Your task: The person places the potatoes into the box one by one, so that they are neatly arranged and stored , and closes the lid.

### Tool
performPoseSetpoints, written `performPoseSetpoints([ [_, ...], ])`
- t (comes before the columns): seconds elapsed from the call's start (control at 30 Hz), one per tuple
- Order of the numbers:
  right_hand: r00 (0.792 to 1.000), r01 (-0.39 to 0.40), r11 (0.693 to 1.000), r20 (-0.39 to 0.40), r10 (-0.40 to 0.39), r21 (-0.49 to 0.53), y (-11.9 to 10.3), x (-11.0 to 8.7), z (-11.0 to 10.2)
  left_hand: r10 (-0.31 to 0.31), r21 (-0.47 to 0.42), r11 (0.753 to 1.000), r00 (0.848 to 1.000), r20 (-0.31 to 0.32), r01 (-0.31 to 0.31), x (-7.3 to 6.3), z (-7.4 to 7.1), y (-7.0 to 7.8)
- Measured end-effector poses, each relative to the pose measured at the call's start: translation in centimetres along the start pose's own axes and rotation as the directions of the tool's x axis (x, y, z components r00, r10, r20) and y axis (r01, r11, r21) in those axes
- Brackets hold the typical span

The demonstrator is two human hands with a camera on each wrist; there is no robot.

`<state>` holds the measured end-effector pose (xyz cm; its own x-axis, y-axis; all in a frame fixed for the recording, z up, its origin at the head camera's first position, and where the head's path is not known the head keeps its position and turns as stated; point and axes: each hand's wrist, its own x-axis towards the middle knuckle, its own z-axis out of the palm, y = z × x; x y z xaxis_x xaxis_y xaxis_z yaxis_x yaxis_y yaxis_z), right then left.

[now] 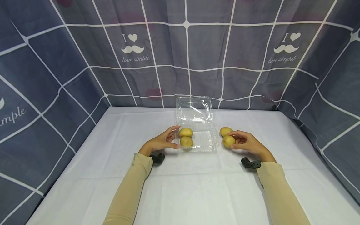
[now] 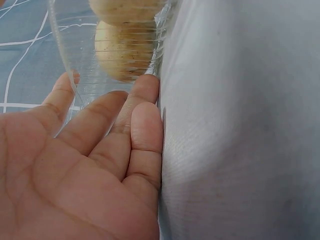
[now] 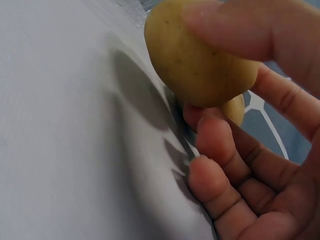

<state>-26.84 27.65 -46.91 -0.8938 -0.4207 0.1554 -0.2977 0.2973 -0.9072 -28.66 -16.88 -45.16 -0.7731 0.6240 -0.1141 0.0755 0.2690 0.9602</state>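
A clear plastic clamshell box (image 1: pixel 203 137) stands with its lid (image 1: pixel 194 109) raised at the back. Two potatoes lie in its left half, a rear potato (image 1: pixel 186 132) and a front potato (image 1: pixel 187 142). At the box's left side, my left hand (image 1: pixel 163 139) has its fingers spread; in the left wrist view its fingertips (image 2: pixel 145 87) touch the ribbed wall. My right hand (image 1: pixel 247 143) pinches a potato (image 3: pixel 200 60) between thumb and fingers, its shadow separate below it on the cloth. Just behind that one is another potato (image 1: pixel 225 131), right of the box.
A white cloth (image 1: pixel 185 190) covers the table. Dark grey curtains (image 1: pixel 205 47) with white grid lines enclose it at the back and both sides. A black wrist camera (image 1: pixel 251 163) is strapped on the right wrist, another black camera (image 1: pixel 158 158) on the left.
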Motion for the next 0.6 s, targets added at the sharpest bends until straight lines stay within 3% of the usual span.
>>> performPoseSetpoints([
  [0.33,1.0,0.011,0.998,-0.02,-0.01,0.07,-0.2,-0.1,-0.2,0.01,-0.001,1.0,1.0,-0.001,-0.01,0.0,0.0,0.0],
  [0.6,0.997,0.016,0.999,-0.082,-0.012,0.051,-1.4,-0.1,-0.2,0.006,0.002,1.0,1.0,0.002,-0.006,0.0,0.1,0.1],
])
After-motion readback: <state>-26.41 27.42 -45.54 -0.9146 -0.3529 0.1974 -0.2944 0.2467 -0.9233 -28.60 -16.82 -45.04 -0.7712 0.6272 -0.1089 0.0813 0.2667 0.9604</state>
